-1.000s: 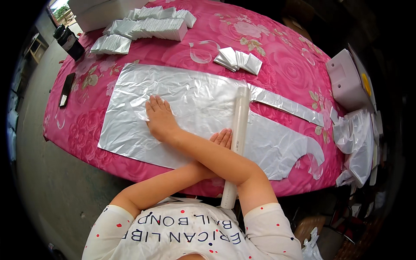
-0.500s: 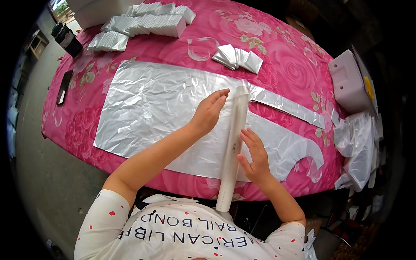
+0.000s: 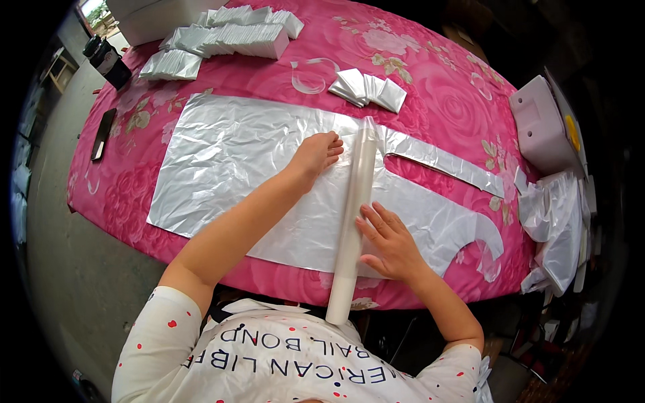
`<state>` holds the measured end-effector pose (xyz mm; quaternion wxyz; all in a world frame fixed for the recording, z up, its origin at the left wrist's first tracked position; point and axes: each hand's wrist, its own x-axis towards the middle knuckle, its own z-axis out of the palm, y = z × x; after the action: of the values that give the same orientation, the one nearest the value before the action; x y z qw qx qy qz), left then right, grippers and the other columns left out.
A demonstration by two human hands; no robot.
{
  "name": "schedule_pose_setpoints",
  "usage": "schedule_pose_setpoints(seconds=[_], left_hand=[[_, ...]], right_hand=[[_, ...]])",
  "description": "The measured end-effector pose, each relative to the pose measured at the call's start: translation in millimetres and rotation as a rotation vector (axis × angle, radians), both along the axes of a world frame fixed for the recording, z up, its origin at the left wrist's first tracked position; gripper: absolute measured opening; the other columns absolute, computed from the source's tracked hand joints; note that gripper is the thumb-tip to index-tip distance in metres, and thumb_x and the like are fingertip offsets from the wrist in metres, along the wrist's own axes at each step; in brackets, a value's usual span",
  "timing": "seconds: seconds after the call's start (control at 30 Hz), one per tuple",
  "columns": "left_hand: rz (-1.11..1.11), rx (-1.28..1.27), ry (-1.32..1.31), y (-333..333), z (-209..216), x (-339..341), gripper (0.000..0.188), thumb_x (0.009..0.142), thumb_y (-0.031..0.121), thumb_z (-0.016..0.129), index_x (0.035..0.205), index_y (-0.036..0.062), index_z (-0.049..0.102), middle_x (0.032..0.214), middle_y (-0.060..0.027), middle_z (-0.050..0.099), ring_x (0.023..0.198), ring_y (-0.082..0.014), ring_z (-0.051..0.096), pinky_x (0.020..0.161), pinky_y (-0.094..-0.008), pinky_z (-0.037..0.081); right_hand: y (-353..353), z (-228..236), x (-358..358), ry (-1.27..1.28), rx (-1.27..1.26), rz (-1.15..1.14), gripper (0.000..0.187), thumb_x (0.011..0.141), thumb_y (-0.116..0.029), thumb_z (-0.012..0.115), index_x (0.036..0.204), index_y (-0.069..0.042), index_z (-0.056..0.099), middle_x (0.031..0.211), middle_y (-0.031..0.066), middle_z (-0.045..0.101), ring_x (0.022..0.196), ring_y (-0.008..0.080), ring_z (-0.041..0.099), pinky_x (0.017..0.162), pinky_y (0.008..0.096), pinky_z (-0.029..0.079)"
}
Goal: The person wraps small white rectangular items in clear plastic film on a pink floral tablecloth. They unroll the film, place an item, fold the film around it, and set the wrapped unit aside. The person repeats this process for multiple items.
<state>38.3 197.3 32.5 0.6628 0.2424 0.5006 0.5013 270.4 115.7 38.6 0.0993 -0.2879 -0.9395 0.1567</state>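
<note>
Tube (image 3: 352, 221) lies across the silvery sheet (image 3: 235, 161), roughly twelve to six; your left hand (image 3: 319, 159), loosely curled and seemingly empty, is at eleven o'clock, your spread right hand (image 3: 392, 245) at four: press evenly.

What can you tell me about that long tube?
The tube is straight, round, smooth and pale, slightly see-through, and looks like plastic. It lies across the silvery sheet, tilted a little, its far end leaning right. Its near end juts past the edge of the table toward the person's shirt; whether they touch is unclear. The right hand, fingers spread, seems to touch its right side; the left hand is apart, to its left.
</note>
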Motion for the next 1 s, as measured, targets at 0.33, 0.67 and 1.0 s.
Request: schedule_pose_setpoints(seconds=[0.33,0.67,1.0], left_hand=[[0.26,0.22,0.195,-104,17,-175,0.044,0.094,0.029,0.041,0.123,-0.0044,0.043,0.117,-0.0164,0.054,0.109,-0.0223,0.054,0.093,-0.0322,0.043],[0.397,0.115,0.503,-268,-11,-238,0.032,0.096,0.016,0.04,0.121,-0.002,0.048,0.112,-0.011,0.059,0.1,-0.0149,0.056,0.088,-0.0263,0.043],[0.22,-0.072,1.739,-267,0,-192,0.065,0.074,0.025,0.069,0.125,-0.0026,0.039,0.104,-0.0192,0.054,0.092,-0.0339,0.053,0.083,-0.0406,0.043]], right_hand=[[-30,13,-206,0.479,-0.242,0.709,0.054,0.086,-0.045,0.05,0.117,0.0,0.053,0.124,0.0164,0.051,0.124,0.0324,0.04,0.104,0.0429,0.03],[31,-20,-259,0.224,0.112,0.521,0.054,0.085,-0.044,0.051,0.125,-0.008,0.049,0.134,0.0106,0.044,0.13,0.0282,0.032,0.109,0.0436,0.021],[3,-39,-407,0.348,0.102,0.282,0.046,0.085,-0.033,0.05,0.119,-0.004,0.055,0.128,0.0136,0.051,0.13,0.031,0.032,0.108,0.0468,0.017]])
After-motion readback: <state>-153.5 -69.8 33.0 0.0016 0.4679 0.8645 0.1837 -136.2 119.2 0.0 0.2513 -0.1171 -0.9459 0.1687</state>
